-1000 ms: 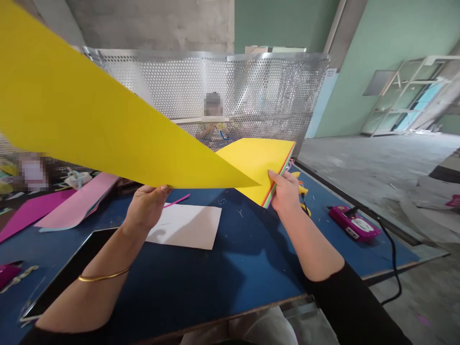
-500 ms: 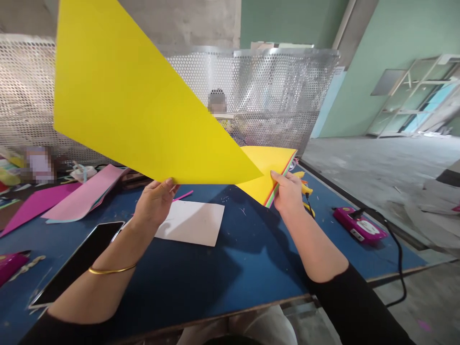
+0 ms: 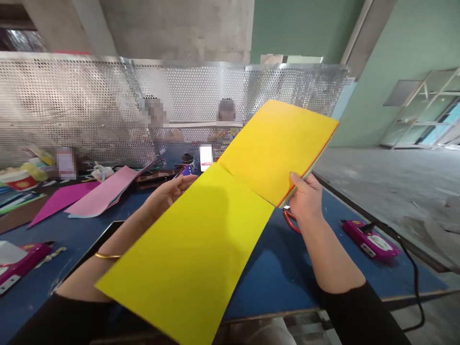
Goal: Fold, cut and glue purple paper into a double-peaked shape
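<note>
My left hand (image 3: 168,192) holds the far edge of a single yellow sheet (image 3: 190,254), which lies flat and low over the blue table (image 3: 287,273) and hides my left forearm. My right hand (image 3: 306,200) grips the near corner of a stack of coloured sheets (image 3: 276,146) with a yellow one on top, tilted up toward the mesh screen. The single sheet and the stack meet near their corners. A gold bangle (image 3: 107,256) shows on my left wrist.
Pink and magenta sheets (image 3: 97,194) lie at the left. A pink device (image 3: 372,241) with a black cable sits right of my right hand, another pink device (image 3: 19,263) at far left. A perforated metal screen (image 3: 108,105) stands behind, with people beyond it.
The single yellow sheet has swung down from high in the air to lie flat over the table. The stack in my right hand has tilted up higher. The white sheet is now covered.
</note>
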A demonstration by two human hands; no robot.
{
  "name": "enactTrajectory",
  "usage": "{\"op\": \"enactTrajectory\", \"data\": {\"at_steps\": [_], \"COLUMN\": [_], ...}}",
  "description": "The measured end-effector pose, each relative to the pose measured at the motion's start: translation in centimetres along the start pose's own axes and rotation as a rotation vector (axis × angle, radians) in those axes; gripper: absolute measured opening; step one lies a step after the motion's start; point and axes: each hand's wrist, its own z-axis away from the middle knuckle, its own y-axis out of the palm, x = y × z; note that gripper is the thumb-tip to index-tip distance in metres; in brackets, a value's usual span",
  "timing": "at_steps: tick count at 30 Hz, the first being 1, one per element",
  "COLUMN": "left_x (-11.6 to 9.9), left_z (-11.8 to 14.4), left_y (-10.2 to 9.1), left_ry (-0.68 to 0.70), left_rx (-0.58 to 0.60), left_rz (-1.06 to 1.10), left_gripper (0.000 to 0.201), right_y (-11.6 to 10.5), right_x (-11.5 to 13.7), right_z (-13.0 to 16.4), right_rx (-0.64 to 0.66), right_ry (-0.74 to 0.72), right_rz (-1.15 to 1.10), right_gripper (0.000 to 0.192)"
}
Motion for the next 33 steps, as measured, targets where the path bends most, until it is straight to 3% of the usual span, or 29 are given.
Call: {"op": "enactTrajectory", "data": {"at_steps": [4,7,11,15,26,33], "left_x": [-1.9,-2.4,-0.8,1.4,2.5,2.8], "left_z": [-0.8,-1.8,-2.6,-2.3,-0.9,-0.6], "left_y": [1.6,3.4,5.6,6.4,6.0,1.8], "left_ry": [-0.18,-0.231,-0.241,-0.262,-0.293,-0.275], "left_rx": [0.069,0.069,0.007,-0.026,-0.093,-0.169], "left_rz": [-0.165,-0.261,-0.269,-0.224,-0.077,-0.056], "left_gripper": [0.05,0.041,0.034,0.019,0.032,0.017], "right_y": [0.2,0.4,0.3,0.0,-0.3,-2.4], "right_x": [0.3,0.4,0.4,0.2,-1.2,0.1], "right_z": [0.3,0.6,0.7,0.4,0.3,-2.3], "right_rx": [0.019,0.042,0.041,0.015,-0.018,-0.174], "right_ry": [-0.005,-0.002,0.006,0.025,0.029,-0.178], "right_rz": [0.017,0.024,0.025,0.025,0.034,0.099], "right_gripper": [0.027,0.028,0.028,0.027,0.026,0.017]}}
